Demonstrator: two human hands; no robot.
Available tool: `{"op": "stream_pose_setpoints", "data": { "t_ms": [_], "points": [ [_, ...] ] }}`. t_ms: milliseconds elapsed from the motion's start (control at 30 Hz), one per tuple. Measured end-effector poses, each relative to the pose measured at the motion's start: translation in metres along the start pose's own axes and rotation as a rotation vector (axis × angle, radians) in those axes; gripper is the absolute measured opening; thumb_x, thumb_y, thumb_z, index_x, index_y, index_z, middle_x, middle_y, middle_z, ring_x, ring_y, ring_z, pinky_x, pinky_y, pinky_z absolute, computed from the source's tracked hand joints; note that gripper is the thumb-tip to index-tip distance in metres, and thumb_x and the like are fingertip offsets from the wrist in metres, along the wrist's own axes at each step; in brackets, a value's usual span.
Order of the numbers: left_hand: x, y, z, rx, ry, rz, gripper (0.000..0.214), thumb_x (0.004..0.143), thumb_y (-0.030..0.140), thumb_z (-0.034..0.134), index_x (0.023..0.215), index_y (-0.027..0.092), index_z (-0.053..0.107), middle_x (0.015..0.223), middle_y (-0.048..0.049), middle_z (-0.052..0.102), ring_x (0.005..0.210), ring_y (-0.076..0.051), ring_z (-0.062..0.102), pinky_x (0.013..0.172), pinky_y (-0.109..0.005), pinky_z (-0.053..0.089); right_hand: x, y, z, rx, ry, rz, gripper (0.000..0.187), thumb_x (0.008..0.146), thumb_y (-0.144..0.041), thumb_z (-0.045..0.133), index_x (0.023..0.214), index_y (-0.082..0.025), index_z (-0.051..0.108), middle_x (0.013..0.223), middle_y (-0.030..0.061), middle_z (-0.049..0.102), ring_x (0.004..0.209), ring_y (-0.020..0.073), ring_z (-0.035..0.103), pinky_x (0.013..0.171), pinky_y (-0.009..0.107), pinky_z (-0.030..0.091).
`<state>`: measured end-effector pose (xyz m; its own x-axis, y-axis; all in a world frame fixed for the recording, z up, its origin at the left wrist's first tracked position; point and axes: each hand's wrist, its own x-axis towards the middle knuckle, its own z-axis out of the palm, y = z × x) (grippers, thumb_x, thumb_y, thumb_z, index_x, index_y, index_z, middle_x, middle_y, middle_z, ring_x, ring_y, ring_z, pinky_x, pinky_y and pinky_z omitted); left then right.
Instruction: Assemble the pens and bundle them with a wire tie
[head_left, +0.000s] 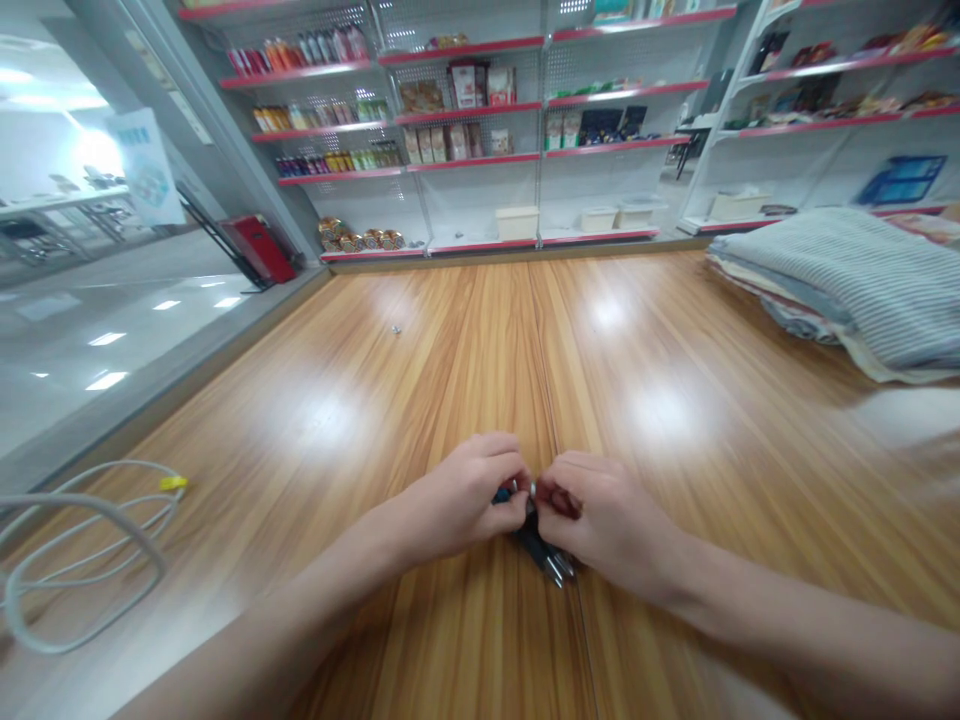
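Observation:
Several dark pens (536,548) lie together in a bundle on the wooden table, their silver tips pointing toward me. My left hand (487,485) is closed around the far end of the bundle, where a bit of blue shows between its fingers. Close against it, my right hand (592,505) is pinched at the same end of the pens. A small pale or shiny bit shows between the fingertips of both hands. What the right fingers hold is too small and covered to make out.
The wooden table (465,350) bears a small shiny object (396,329) farther back. A whitish cable (97,500) with a yellow tag (173,483) is coiled at the left. Folded striped cloth (862,280) is stacked at the right. Stocked shelves (472,110) stand behind.

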<state>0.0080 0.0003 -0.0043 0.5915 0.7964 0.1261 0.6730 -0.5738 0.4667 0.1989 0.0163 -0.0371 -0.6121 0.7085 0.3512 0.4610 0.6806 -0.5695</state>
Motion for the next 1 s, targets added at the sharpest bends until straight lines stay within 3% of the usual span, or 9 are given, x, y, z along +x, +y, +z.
{"op": "stream_pose_setpoints", "data": {
  "t_ms": [267, 667, 867, 1000],
  "points": [
    [-0.015, -0.006, 0.026, -0.048, 0.224, 0.015, 0.006, 0.082, 0.015, 0.053, 0.080, 0.017, 0.059, 0.081, -0.0030, 0.058, 0.081, -0.015, 0.053, 0.077, -0.032, 0.041, -0.010, -0.006, -0.001, 0.109, 0.016, 0.014, 0.008, 0.076, -0.012, 0.057, 0.070, -0.017, 0.056, 0.065, -0.0013, 0.053, 0.060, 0.0105, 0.049, 0.057, 0.023, 0.038],
    [-0.015, -0.003, 0.032, -0.177, 0.333, -0.077, 0.006, 0.077, 0.014, 0.056, 0.077, 0.017, 0.061, 0.089, -0.0046, 0.048, 0.085, -0.015, 0.052, 0.075, -0.030, 0.048, -0.007, 0.000, 0.002, 0.072, 0.040, -0.053, 0.009, 0.072, -0.009, 0.056, 0.068, -0.017, 0.055, 0.064, -0.0012, 0.052, 0.061, 0.0107, 0.048, 0.057, 0.023, 0.038],
    [-0.015, -0.003, 0.032, -0.228, 0.355, -0.056, 0.005, 0.077, 0.015, 0.057, 0.077, 0.017, 0.061, 0.090, -0.0047, 0.050, 0.086, -0.015, 0.053, 0.076, -0.030, 0.050, -0.011, -0.002, 0.001, 0.113, 0.034, -0.049, 0.005, 0.079, -0.015, 0.056, 0.077, -0.018, 0.059, 0.069, 0.0005, 0.055, 0.064, 0.0121, 0.051, 0.059, 0.025, 0.041],
    [-0.015, -0.003, 0.033, -0.234, 0.363, -0.060, 0.004, 0.077, 0.014, 0.056, 0.076, 0.017, 0.060, 0.089, -0.0049, 0.050, 0.085, -0.015, 0.054, 0.076, -0.030, 0.050, -0.011, 0.001, 0.002, 0.084, 0.057, -0.048, 0.012, 0.082, -0.014, 0.054, 0.071, -0.018, 0.059, 0.066, 0.0002, 0.054, 0.063, 0.0117, 0.051, 0.059, 0.025, 0.040]
  ]
}}
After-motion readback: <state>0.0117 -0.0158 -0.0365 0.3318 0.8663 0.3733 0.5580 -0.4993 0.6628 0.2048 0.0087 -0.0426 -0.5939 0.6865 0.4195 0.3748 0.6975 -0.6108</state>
